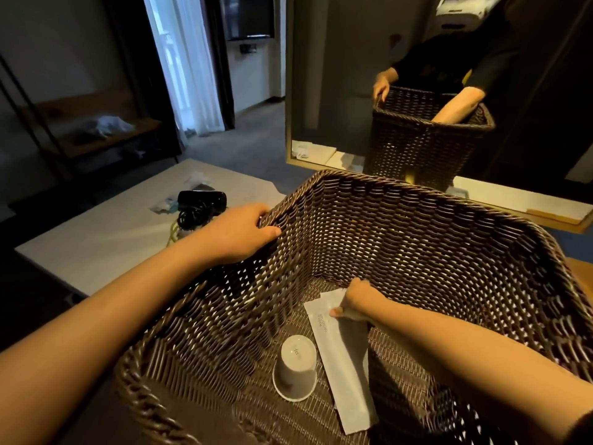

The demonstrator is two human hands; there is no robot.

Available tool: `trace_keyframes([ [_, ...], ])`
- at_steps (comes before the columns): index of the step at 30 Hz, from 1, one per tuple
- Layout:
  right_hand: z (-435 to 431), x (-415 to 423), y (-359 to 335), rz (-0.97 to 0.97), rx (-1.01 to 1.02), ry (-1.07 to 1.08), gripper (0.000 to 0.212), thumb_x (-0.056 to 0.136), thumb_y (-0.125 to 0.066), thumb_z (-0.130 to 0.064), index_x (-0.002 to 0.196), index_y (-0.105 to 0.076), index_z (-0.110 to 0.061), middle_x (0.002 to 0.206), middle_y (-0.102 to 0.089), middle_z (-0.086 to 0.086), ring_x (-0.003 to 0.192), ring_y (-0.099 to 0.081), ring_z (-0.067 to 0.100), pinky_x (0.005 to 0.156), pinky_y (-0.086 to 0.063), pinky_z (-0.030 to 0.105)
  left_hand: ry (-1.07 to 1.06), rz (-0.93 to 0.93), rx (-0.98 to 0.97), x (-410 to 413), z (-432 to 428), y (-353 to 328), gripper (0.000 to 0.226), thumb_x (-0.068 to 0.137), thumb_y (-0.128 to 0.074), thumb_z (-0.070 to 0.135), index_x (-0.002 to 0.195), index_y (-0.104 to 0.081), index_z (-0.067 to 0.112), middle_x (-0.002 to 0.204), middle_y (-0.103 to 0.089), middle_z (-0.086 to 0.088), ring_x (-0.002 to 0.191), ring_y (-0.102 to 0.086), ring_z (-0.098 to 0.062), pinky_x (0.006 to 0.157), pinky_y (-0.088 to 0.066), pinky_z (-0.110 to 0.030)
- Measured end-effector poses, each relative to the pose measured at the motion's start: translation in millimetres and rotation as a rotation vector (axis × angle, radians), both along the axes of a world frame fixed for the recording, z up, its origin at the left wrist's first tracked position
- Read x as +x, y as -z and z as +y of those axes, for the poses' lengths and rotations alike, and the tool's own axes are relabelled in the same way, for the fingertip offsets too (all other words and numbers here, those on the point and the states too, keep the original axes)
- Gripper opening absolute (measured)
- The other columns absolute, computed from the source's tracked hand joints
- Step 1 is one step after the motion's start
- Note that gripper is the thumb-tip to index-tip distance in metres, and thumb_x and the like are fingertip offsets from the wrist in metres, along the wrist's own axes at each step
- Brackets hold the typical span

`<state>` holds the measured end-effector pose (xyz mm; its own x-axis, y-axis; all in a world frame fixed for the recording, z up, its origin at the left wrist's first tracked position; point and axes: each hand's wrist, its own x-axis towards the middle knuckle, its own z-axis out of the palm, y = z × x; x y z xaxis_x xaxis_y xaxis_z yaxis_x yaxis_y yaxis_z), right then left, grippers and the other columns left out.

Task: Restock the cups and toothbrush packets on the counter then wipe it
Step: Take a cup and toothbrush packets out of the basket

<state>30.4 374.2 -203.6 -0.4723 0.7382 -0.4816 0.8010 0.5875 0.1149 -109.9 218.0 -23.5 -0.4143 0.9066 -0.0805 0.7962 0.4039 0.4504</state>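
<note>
Basket (417, 200) rim was gripped by left hand (244, 232), fingers curled over edge. Toothbrush packet (343, 364), flat on basket floor, was pinched at far end by right hand (359, 300); cup (295, 367) was inverted just beside.

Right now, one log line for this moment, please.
left hand: grips basket rim | right hand: pinches toothbrush packet | cup: mouth-down in basket

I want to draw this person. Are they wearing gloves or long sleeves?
No gloves: the left hand and right hand are bare, with no rings or watch showing. Both forearms are bare too. The mirror shows a dark short-sleeved top.
</note>
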Motion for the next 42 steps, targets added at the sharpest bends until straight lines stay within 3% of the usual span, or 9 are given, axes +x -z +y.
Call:
trace_keyframes([
  [5, -2, 7, 10, 0.178, -0.076, 0.181, 0.072, 0.092, -0.037, -0.053, 0.137, -0.035, 0.004, 0.143, -0.041, 0.017, 0.132, -0.039, 0.03, 0.108, -0.03, 0.034, -0.001, 0.01, 0.002, 0, -1, 2, 0.041, 0.093, -0.047, 0.033, 0.128, -0.047, 0.012, 0.125, -0.056, -0.01, 0.11, -0.052, -0.023, 0.088, -0.038, -0.03],
  [13, -7, 6, 15, 0.525, -0.352, 0.426, 0.058, 0.082, -0.068, -0.02, 0.132, -0.043, -0.004, 0.137, -0.049, 0.012, 0.121, -0.049, 0.027, 0.098, -0.04, 0.031, 0.012, -0.027, 0.021, -2, 0, 2, 0.038, 0.093, -0.047, 0.031, 0.126, -0.048, 0.012, 0.123, -0.057, -0.009, 0.097, -0.05, -0.016, 0.083, -0.037, -0.028],
  [19, -3, 9, 17, 0.559, -0.333, 0.523, 0.033, 0.092, -0.051, -0.019, 0.121, -0.052, -0.003, 0.129, -0.055, 0.015, 0.115, -0.053, 0.029, 0.096, -0.043, 0.035, 0.006, -0.027, 0.018, -2, 1, 2, 0.039, 0.093, -0.047, 0.03, 0.127, -0.047, 0.01, 0.124, -0.056, -0.011, 0.108, -0.053, -0.025, 0.088, -0.04, -0.032],
  [22, -3, 7, 18, 0.574, -0.44, 0.614, 0.058, 0.094, -0.041, -0.045, 0.127, -0.046, 0.002, 0.134, -0.049, 0.017, 0.121, -0.048, 0.032, 0.101, -0.038, 0.038, 0.007, -0.02, 0.018, -3, 2, 3, 0.039, 0.093, -0.047, 0.03, 0.127, -0.046, 0.011, 0.124, -0.056, -0.011, 0.109, -0.053, -0.024, 0.09, -0.041, -0.033],
  [24, -8, 2, 23, 0.565, -0.495, 0.657, 0.092, 0.078, -0.056, -0.06, 0.138, -0.028, 0.003, 0.143, -0.039, 0.018, 0.128, -0.041, 0.032, 0.105, -0.035, 0.039, 0.009, -0.023, 0.018, -3, 2, 4, 0.04, 0.093, -0.047, 0.03, 0.128, -0.046, 0.011, 0.126, -0.055, -0.011, 0.11, -0.052, -0.024, 0.09, -0.04, -0.032],
  [27, -20, -7, 31, 0.532, -0.435, 0.683, 0.116, 0.066, -0.077, -0.047, 0.143, -0.005, 0.001, 0.148, -0.028, 0.02, 0.133, -0.035, 0.035, 0.111, -0.032, 0.042, 0.009, -0.021, 0.02, -4, 3, 4, 0.041, 0.093, -0.047, 0.029, 0.129, -0.045, 0.01, 0.127, -0.055, -0.011, 0.111, -0.052, -0.024, 0.09, -0.04, -0.032],
  [30, -21, -8, 36, 0.591, -0.428, 0.723, 0.105, 0.065, -0.083, -0.029, 0.141, -0.015, -0.003, 0.14, -0.04, 0.017, 0.124, -0.045, 0.034, 0.105, -0.04, 0.042, 0.009, -0.019, 0.017, -6, 4, 5, 0.041, 0.093, -0.048, 0.029, 0.129, -0.044, 0.011, 0.127, -0.055, -0.011, 0.11, -0.052, -0.024, 0.089, -0.041, -0.032],
  [34, -15, -3, 30, 0.704, -0.51, 0.623, 0.067, 0.062, -0.084, -0.011, 0.12, -0.052, -0.004, 0.121, -0.059, 0.012, 0.109, -0.055, 0.029, 0.097, -0.047, 0.037, 0.014, -0.023, 0.012, -7, 4, 6, 0.041, 0.093, -0.047, 0.03, 0.13, -0.043, 0.011, 0.127, -0.055, -0.011, 0.11, -0.053, -0.024, 0.09, -0.041, -0.033],
  [42, 9, 3, -20, 0.523, -0.53, 0.387, 0.023, 0.072, -0.077, -0.021, 0.073, -0.057, -0.009, 0.076, -0.062, 0.006, 0.072, -0.06, 0.018, 0.079, -0.054, 0.038, 0.033, -0.006, 0.002, -6, 5, 6, 0.041, 0.093, -0.046, 0.029, 0.129, -0.043, 0.01, 0.126, -0.056, -0.012, 0.109, -0.053, -0.025, 0.089, -0.041, -0.033],
])
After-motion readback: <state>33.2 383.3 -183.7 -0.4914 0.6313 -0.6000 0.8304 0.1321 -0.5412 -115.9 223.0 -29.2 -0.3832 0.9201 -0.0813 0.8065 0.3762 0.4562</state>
